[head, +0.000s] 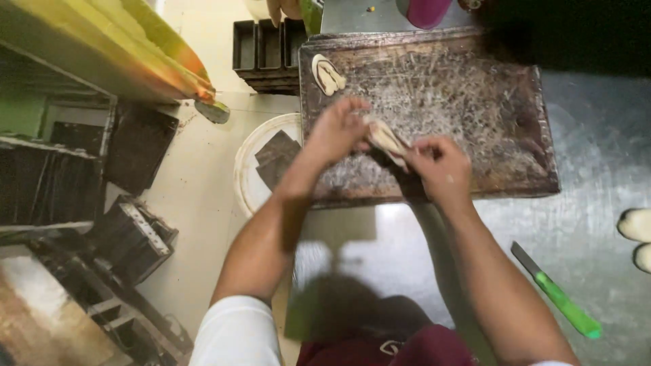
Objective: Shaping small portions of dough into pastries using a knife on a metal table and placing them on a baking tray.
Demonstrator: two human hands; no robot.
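Observation:
Both of my hands meet over a dark, worn baking tray [488,108] on a steel table. My left hand [337,129] and my right hand [439,166] together grip a pale strip of dough [386,139], pinching it between their fingers just above the tray's near left part. One shaped, twisted dough piece [328,74] lies in the tray's far left corner.
A green-handled knife [556,293] lies on the steel table [597,203] at the right, with pale dough lumps [637,237] at the right edge. Left of the table are a white bucket [251,163], stacked dark loaf tins [266,54] and racks. Another person's hand [283,9] shows at the top.

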